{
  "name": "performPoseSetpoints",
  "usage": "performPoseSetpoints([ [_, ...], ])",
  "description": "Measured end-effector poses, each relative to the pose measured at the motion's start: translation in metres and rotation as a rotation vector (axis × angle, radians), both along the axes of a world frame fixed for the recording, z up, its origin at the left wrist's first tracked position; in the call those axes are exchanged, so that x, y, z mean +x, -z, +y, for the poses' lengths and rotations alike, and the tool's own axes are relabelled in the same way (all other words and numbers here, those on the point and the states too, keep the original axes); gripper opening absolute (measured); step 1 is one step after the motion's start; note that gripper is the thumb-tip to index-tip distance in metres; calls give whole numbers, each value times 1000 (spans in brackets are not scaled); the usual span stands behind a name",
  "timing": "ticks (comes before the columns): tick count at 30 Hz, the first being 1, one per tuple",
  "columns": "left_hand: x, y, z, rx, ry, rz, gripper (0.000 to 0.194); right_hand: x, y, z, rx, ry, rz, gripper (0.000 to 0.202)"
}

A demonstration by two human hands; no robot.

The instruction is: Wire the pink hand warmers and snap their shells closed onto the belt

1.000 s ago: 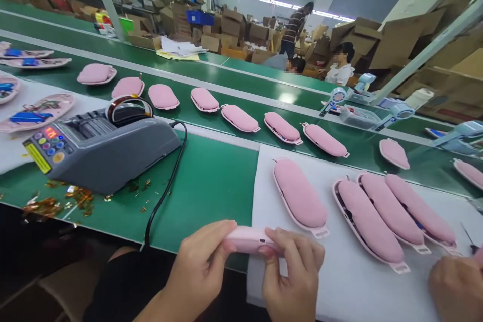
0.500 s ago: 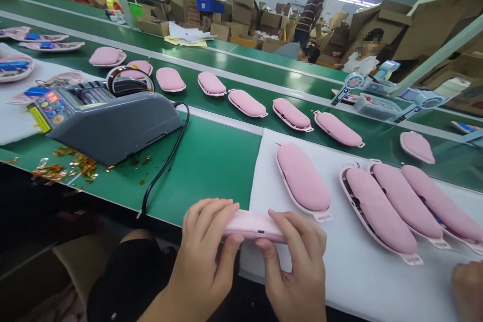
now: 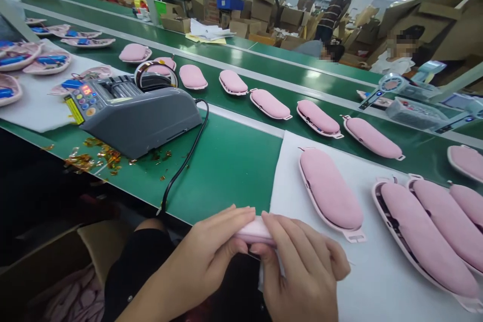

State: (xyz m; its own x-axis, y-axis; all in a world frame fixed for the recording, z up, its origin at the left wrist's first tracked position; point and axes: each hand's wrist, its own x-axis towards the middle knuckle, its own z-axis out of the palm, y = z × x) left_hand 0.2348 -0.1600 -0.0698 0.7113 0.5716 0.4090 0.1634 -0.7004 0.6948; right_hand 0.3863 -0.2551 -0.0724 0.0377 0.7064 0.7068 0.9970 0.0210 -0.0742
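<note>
My left hand point(image 3: 209, 249) and my right hand point(image 3: 300, 259) both grip a pink padded oval casing point(image 3: 257, 231) over the bench's front edge. Fingers lie along its top and thumbs press the near side, so most of it is hidden. On the white sheet point(image 3: 289, 171) to the right lies a similar pink casing point(image 3: 332, 188), with a slotted tab at its near end. Farther right, several more casings point(image 3: 426, 236) lie side by side, their edges gaping over dark parts inside.
A grey tape dispenser point(image 3: 143, 123) stands on the green bench at left, its black cable point(image 3: 186, 161) curving to the front edge. Amber tape scraps point(image 3: 100, 156) lie before it. More pink casings point(image 3: 269, 103) line the belt behind. An open carton point(image 3: 100, 246) sits below left.
The view has swung left, so things on the bench appear farther right. My hands have closed in toward each other on the casing, covering more of it; the small dark slot no longer shows.
</note>
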Motion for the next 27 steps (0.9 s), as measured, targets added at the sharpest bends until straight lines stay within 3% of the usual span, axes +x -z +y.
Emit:
performPoseSetpoints([
  [3, 5, 3, -1, 40, 1, -105, 34, -4, 1, 4, 51, 22, 24, 17],
  [8, 18, 7, 1, 87, -124, -289, 28, -17, -7, 13, 66, 126, 78, 20],
  [14, 19, 7, 1, 85, -177, -150, 24, -10, -18, 9, 42, 108, 132, 17],
  [17, 25, 10, -12, 230, -317, -99, 30, 2, -13, -5, 67, 180, 148, 27],
  [20, 36, 13, -25, 332, -370, -80, 34, 8, -5, -13, 81, 130, 278, 19],
  [27, 52, 21, -31, 320, -408, -193, 18, 0, 12, -11, 172, 187, 262, 16],
])
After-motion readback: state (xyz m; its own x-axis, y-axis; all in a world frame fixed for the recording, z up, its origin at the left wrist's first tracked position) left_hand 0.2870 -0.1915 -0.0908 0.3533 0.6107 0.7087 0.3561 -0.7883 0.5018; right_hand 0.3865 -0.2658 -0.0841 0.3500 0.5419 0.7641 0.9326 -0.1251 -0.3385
